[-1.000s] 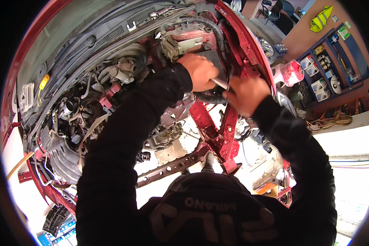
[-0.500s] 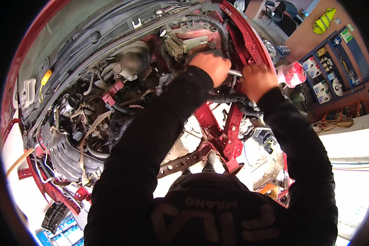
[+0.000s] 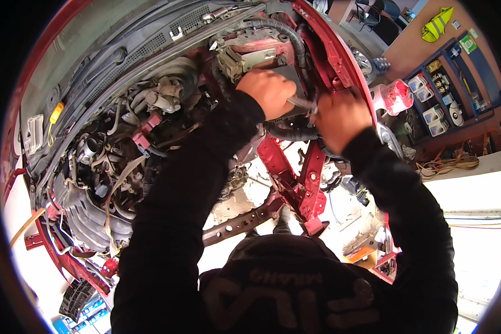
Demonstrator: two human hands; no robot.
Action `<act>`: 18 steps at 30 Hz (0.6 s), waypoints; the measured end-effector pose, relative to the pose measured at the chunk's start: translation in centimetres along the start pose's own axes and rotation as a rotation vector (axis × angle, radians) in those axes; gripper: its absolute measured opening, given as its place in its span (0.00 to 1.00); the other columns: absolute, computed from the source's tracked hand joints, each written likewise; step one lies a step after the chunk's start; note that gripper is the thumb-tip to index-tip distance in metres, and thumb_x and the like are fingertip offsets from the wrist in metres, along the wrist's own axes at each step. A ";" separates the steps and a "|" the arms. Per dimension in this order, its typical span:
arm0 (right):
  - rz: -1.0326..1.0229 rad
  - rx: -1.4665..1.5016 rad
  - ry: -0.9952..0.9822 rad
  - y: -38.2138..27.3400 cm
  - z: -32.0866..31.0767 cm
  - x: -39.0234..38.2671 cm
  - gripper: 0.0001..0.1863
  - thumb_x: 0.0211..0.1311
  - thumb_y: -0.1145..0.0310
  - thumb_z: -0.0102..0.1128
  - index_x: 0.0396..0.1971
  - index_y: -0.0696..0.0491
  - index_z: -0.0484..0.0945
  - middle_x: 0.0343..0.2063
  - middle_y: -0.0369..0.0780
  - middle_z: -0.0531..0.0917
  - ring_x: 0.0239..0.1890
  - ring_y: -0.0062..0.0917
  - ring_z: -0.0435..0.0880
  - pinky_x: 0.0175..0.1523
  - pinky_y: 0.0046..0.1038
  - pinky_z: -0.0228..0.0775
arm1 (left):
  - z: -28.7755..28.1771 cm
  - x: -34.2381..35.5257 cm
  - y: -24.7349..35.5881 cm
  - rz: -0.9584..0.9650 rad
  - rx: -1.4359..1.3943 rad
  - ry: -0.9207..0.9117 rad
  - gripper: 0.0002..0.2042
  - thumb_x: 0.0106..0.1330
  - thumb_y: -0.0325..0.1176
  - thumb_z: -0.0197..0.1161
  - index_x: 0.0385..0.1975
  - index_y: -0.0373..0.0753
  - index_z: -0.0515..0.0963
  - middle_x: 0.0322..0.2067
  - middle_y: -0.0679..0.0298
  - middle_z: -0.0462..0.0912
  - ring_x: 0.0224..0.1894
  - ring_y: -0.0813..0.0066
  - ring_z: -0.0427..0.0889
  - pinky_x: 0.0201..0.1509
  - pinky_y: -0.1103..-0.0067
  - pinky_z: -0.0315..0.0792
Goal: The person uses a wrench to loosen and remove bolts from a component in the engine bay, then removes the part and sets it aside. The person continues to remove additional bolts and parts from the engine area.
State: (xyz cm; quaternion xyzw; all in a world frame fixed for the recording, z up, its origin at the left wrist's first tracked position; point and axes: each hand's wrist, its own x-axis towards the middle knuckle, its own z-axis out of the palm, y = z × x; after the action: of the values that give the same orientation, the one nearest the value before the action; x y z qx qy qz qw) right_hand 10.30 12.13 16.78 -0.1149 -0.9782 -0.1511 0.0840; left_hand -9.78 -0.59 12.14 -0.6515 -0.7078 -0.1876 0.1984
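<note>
A slim silver metal bar point(image 3: 303, 103) runs between my hands, above the front corner of a red car's open engine bay. My left hand point(image 3: 267, 92) is closed round one end of it, knuckles up. At the bar's other end is my right hand point(image 3: 345, 119), fingers curled and a little blurred; they hide the bar's tip and whatever it meets. A black corrugated hose point(image 3: 292, 134) passes just below the hands. Beside them is the red inner fender point(image 3: 328, 58), and below lie red frame members point(image 3: 275, 157).
The engine point(image 3: 108, 161) with loose hoses and wiring fills the left. A yellow-handled tool point(image 3: 56, 113) lies near the windshield edge. A red-and-clear tail lamp point(image 3: 396, 97) stands right of the fender. Further right are a blue shelf point(image 3: 448, 83) with bottles and a coiled cable point(image 3: 448, 167).
Both hands and the bar have shifted left. The bar now slants more, its right end lower, and my right hand has come down slightly. My view has moved a little.
</note>
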 end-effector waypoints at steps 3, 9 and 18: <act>0.031 0.221 -0.256 -1.9 -0.5 -2.8 0.21 0.72 0.48 0.66 0.39 0.53 0.79 0.34 0.45 0.90 0.38 0.42 0.93 0.36 0.48 0.83 | -0.3 -0.3 -2.4 0.217 -0.081 -0.027 0.11 0.61 0.41 0.71 0.26 0.43 0.79 0.29 0.59 0.87 0.36 0.53 0.89 0.38 0.60 0.83; -0.287 -0.081 0.136 5.4 2.7 7.6 0.17 0.72 0.51 0.64 0.48 0.49 0.82 0.47 0.38 0.87 0.57 0.39 0.83 0.62 0.49 0.72 | 0.6 -0.6 5.2 -0.515 0.080 0.073 0.11 0.64 0.40 0.69 0.32 0.39 0.79 0.31 0.52 0.88 0.35 0.49 0.89 0.40 0.56 0.84; -0.061 0.083 -0.066 0.7 0.9 0.0 0.22 0.71 0.46 0.66 0.37 0.53 0.78 0.30 0.45 0.88 0.36 0.42 0.90 0.37 0.45 0.82 | -0.3 -0.1 -2.5 0.153 -0.028 -0.098 0.09 0.58 0.39 0.70 0.31 0.44 0.80 0.34 0.58 0.87 0.40 0.50 0.88 0.42 0.56 0.82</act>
State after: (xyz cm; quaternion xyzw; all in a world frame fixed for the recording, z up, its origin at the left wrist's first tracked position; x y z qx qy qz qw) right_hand 10.40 13.06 16.16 -0.0864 -0.9889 -0.1091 0.0519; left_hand -12.30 -1.03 12.33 -0.7147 -0.6622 -0.1497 0.1685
